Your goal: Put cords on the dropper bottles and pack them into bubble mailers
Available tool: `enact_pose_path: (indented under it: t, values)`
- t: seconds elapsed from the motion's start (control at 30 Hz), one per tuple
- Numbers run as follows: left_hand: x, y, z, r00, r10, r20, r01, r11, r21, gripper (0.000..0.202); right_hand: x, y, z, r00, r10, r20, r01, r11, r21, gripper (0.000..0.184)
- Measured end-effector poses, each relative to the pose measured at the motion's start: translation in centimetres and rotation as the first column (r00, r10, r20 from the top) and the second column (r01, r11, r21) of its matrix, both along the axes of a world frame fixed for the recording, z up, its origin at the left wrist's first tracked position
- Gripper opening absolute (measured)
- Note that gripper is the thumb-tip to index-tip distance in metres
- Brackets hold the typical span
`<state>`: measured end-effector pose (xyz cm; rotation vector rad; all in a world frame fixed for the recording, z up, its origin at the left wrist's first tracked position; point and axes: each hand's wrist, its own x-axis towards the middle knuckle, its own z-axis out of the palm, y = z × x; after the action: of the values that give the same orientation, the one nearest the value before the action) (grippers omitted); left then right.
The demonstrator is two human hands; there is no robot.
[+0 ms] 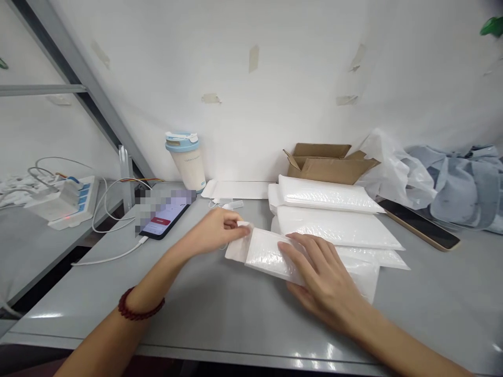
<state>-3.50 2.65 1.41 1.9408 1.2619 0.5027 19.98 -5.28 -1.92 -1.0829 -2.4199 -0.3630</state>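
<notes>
A white bubble mailer (267, 254) lies on the grey table (220, 314) in front of me. My left hand (216, 230) pinches the open flap at the mailer's left end, fingers closed on it. My right hand (318, 272) lies flat on top of the mailer with its fingers spread, pressing it down. A stack of more white bubble mailers (334, 209) sits just behind and to the right of the one I hold. A red bead bracelet (137, 309) is on my left wrist.
A phone (163, 220) on a white cable lies at left, a lidded cup (187, 159) behind it. A cardboard box (326, 162), a plastic bag (393, 167), blue cloth (463, 183) and a dark tablet (420, 222) sit at right. A power strip (63, 201) rests far left.
</notes>
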Motion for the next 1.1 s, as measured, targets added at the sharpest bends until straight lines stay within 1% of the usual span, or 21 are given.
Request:
enact_pose_path:
  t: [0.03,0.1,0.2,0.27,0.33,0.4,0.43,0.47,0.5,0.53,0.57,0.6,0.63,0.67,0.7,0.77,0.83,0.9,0.93,1.0,1.1]
  values:
    - [-0.7,0.4,0.2,1.0,0.009,-0.024,-0.009,1.0,-0.008,0.02,0.1,0.1,0.0,1.0,-0.009,-0.009,0.009,1.0,0.0,0.048]
    - [-1.9,1.1,0.1,0.989,0.058,-0.138,-0.051,0.997,0.054,0.022,0.3,0.2,0.1,0.999,-0.024,-0.03,0.024,1.0,0.0,0.047]
    - [-2.5,1.7,-0.9,0.943,0.076,-0.324,-0.03,0.989,0.143,0.017,0.5,0.1,0.1,0.997,-0.051,-0.049,0.051,0.999,-0.014,0.048]
    - [-2.1,1.8,-1.8,0.933,0.053,-0.355,0.001,0.989,0.151,0.012,0.5,-0.1,0.0,0.996,-0.067,-0.058,0.065,0.997,-0.036,0.049]
    - [-1.7,1.7,-2.3,0.936,0.057,-0.347,0.001,0.986,0.165,0.012,0.5,-0.3,-0.1,0.995,-0.072,-0.071,0.067,0.996,-0.061,0.049]
    - [-1.5,1.6,-2.0,0.949,0.102,-0.299,-0.046,0.981,0.189,0.017,0.4,-0.4,-0.2,0.994,-0.078,-0.079,0.071,0.993,-0.091,0.049]
    - [-1.5,1.6,-1.5,0.964,0.144,-0.225,-0.1,0.976,0.195,0.02,0.4,-0.5,-0.2,0.993,-0.083,-0.079,0.075,0.992,-0.105,0.049]
    - [-1.6,1.5,-1.0,0.977,0.185,-0.109,-0.163,0.969,0.184,0.021,0.4,-0.5,-0.2,0.993,-0.088,-0.077,0.079,0.99,-0.116,0.049]
    - [-1.8,1.5,-0.5,0.975,0.218,0.045,-0.223,0.963,0.149,0.022,0.3,-0.5,-0.2,0.993,-0.093,-0.076,0.083,0.989,-0.123,0.049]
    - [-1.9,1.4,0.1,0.947,0.238,0.214,-0.262,0.961,0.091,0.022,0.3,-0.5,-0.2,0.992,-0.099,-0.076,0.089,0.988,-0.125,0.05]
    - [-2.0,1.2,0.6,0.9,0.239,0.366,-0.266,0.964,0.023,0.021,0.3,-0.5,-0.3,0.992,-0.104,-0.076,0.094,0.988,-0.124,0.05]
    - [-2.1,1.1,0.9,0.857,0.219,0.467,-0.23,0.973,-0.034,0.02,0.3,-0.6,-0.3,0.991,-0.107,-0.077,0.097,0.988,-0.119,0.05]
    - [-2.1,0.9,1.2,0.834,0.189,0.519,-0.178,0.981,-0.071,0.018,0.3,-0.6,-0.3,0.991,-0.11,-0.079,0.101,0.989,-0.112,0.05]
    - [-1.9,0.7,1.3,0.835,0.153,0.529,-0.125,0.988,-0.089,0.017,0.3,-0.6,-0.4,0.99,-0.114,-0.083,0.105,0.989,-0.104,0.05]
    - [-1.7,0.5,1.4,0.858,0.112,0.502,-0.074,0.993,-0.096,0.016,0.3,-0.6,-0.4,0.989,-0.117,-0.087,0.109,0.989,-0.099,0.05]
    - [-1.2,0.1,1.3,0.916,0.018,0.402,0.02,0.996,-0.091,0.017,0.3,-0.7,-0.4,0.988,-0.123,-0.098,0.113,0.989,-0.094,0.049]
    - [-0.6,-0.2,1.1,0.947,-0.063,0.314,0.087,0.994,-0.064,0.022,0.2,-0.6,-0.4,0.985,-0.13,-0.111,0.119,0.988,-0.098,0.049]
    - [-0.1,-0.4,0.8,0.963,-0.11,0.245,0.12,0.992,-0.028,0.027,0.2,-0.6,-0.3,0.982,-0.138,-0.127,0.126,0.987,-0.102,0.049]
    - [0.0,-0.4,0.7,0.968,-0.109,0.226,0.114,0.993,-0.009,0.029,0.2,-0.5,-0.3,0.981,-0.142,-0.134,0.128,0.986,-0.104,0.05]
    - [0.1,-0.3,0.5,0.968,-0.056,0.245,0.056,0.998,0.008,0.031,0.2,-0.5,-0.3,0.979,-0.145,-0.146,0.13,0.986,-0.108,0.05]
    - [0.2,-0.2,0.4,0.949,0.084,0.304,-0.093,0.996,0.016,0.029,0.2,-0.4,-0.3,0.975,-0.146,-0.164,0.129,0.986,-0.109,0.049]
